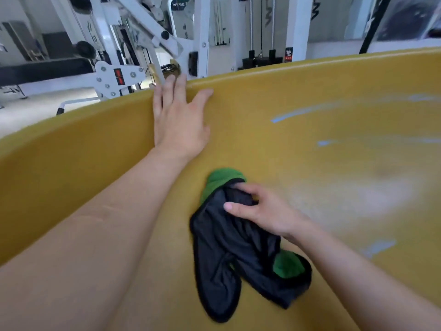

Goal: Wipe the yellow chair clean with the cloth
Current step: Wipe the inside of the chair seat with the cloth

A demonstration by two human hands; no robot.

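Yellow chair [310,163] fills the view; right hand [260,211] clutches the cloth [214,247] on the seat, streaked surface lying to its right. Left hand [177,115] flat, fingers straight, on the rim.

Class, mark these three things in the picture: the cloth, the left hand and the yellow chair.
cloth [222,249]: head view, on its black middle fold.
left hand [179,120]: head view, on the back of the hand.
yellow chair [310,68]: head view, just under its top rim.

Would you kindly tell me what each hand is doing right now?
Left hand: open, resting on the curved yellow chair.
Right hand: gripping the black-and-green cloth.
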